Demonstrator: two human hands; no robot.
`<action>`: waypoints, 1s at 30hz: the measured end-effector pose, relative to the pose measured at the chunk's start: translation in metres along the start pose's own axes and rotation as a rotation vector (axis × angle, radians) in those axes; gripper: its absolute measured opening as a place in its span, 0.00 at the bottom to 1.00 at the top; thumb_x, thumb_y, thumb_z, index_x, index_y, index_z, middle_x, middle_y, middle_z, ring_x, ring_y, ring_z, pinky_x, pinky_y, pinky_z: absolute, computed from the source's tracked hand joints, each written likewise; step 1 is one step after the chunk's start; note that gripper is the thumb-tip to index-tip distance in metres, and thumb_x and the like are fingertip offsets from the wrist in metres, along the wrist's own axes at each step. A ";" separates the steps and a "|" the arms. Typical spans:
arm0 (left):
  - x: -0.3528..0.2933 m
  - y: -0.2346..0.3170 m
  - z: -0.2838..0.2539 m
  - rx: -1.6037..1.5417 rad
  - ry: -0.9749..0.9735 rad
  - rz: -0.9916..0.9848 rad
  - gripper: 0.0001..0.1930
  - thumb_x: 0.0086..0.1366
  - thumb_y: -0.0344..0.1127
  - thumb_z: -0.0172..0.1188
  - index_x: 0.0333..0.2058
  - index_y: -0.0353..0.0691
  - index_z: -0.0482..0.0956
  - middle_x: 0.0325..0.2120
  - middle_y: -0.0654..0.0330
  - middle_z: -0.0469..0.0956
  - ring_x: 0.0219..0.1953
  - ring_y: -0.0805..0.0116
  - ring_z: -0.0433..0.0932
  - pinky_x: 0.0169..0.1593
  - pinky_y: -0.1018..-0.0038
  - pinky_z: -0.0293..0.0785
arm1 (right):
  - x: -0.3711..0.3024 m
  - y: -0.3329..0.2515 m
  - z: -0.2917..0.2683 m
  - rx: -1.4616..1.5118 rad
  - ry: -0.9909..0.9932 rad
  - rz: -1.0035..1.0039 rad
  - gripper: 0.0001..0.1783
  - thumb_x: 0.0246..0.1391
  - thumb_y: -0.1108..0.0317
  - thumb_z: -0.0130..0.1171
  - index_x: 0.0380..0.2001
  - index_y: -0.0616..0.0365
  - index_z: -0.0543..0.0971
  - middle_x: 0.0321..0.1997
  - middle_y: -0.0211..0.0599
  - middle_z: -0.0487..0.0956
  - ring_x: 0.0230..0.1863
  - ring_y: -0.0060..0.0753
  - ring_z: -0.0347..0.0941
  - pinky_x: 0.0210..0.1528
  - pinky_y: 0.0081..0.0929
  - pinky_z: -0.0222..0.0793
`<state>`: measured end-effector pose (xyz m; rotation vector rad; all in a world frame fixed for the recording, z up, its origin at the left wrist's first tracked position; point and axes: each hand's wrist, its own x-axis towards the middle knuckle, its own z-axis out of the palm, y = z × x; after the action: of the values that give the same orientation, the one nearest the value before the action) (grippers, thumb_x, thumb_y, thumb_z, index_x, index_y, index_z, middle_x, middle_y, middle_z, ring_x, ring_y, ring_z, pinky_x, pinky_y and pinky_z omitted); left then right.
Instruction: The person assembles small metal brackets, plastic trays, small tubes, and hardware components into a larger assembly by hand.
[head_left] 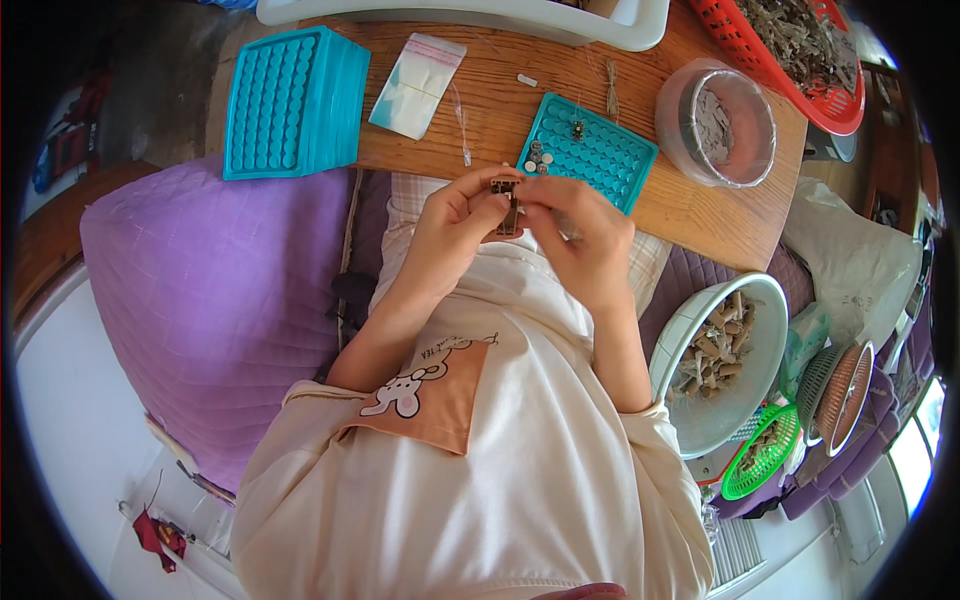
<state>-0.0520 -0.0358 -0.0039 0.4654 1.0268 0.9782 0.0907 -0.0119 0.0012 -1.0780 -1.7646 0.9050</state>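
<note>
Left hand (455, 225): fingers pinched shut on small brown part (505, 205), held at chest height for close sight.
Right hand (580, 235): fingertips closed on the same part (steadying it).
Teal tray (600, 155): just beyond, within reach.

Setting: a home used for small piecework, worked seated on the floor.
- Low wooden counter (690, 215), worn top, pulled up over the lap.
- Purple quilted cushion (210, 290) at the left; pale floor (70, 430) beyond it.
- Stack of turquoise moulded trays (290, 100) with rows of round pockets; one more tray (590, 150) lying flat, a few small round parts in it.
- Clear tub (715, 125) of grey flakes.
- Red basket (810, 60), white basin (725, 360) and green basket (762, 452), each filled with small brownish pieces.
- Small clear bag (418, 85); white plastic bin (470, 18) along the far edge.
</note>
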 end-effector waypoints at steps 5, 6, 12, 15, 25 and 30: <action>0.000 -0.001 -0.003 0.073 0.022 0.035 0.13 0.58 0.29 0.43 0.42 0.33 0.66 0.31 0.57 0.72 0.30 0.70 0.75 0.35 0.76 0.73 | 0.006 0.034 0.002 -0.213 0.139 0.181 0.08 0.39 0.78 0.55 0.27 0.59 0.73 0.27 0.36 0.75 0.28 0.34 0.72 0.28 0.27 0.68; 0.001 0.000 -0.003 0.071 0.012 0.031 0.13 0.58 0.29 0.43 0.41 0.33 0.67 0.31 0.57 0.72 0.30 0.70 0.75 0.35 0.77 0.73 | 0.007 0.045 0.004 -0.405 0.085 0.111 0.08 0.39 0.76 0.55 0.28 0.58 0.73 0.26 0.35 0.75 0.28 0.34 0.71 0.27 0.27 0.68; 0.000 0.004 -0.002 0.070 -0.006 0.022 0.12 0.58 0.28 0.43 0.41 0.33 0.67 0.31 0.56 0.73 0.30 0.70 0.75 0.35 0.77 0.73 | 0.005 0.054 0.009 -0.554 -0.047 0.066 0.09 0.39 0.76 0.56 0.29 0.56 0.72 0.26 0.34 0.75 0.28 0.33 0.71 0.27 0.26 0.67; -0.001 0.005 -0.001 0.081 0.001 0.016 0.13 0.58 0.29 0.44 0.42 0.33 0.66 0.32 0.56 0.73 0.31 0.70 0.75 0.36 0.77 0.73 | 0.007 0.043 0.007 -0.335 0.037 0.184 0.09 0.38 0.78 0.56 0.28 0.58 0.72 0.26 0.35 0.75 0.29 0.32 0.72 0.29 0.24 0.68; -0.006 0.004 0.006 0.094 -0.089 0.042 0.13 0.60 0.28 0.43 0.44 0.31 0.64 0.32 0.60 0.72 0.32 0.74 0.74 0.37 0.80 0.73 | -0.005 0.001 0.010 0.094 0.164 0.001 0.09 0.36 0.83 0.57 0.25 0.62 0.72 0.29 0.38 0.75 0.35 0.34 0.73 0.36 0.24 0.70; -0.002 -0.003 0.001 0.041 -0.032 -0.035 0.14 0.60 0.30 0.42 0.44 0.33 0.65 0.31 0.60 0.72 0.32 0.75 0.74 0.36 0.79 0.73 | -0.004 0.006 0.003 -0.040 0.007 -0.056 0.08 0.36 0.82 0.56 0.24 0.62 0.73 0.30 0.37 0.76 0.35 0.34 0.73 0.35 0.24 0.70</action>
<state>-0.0500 -0.0386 -0.0045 0.4938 1.0247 0.9178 0.0908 -0.0140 -0.0068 -1.0509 -1.8049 0.8347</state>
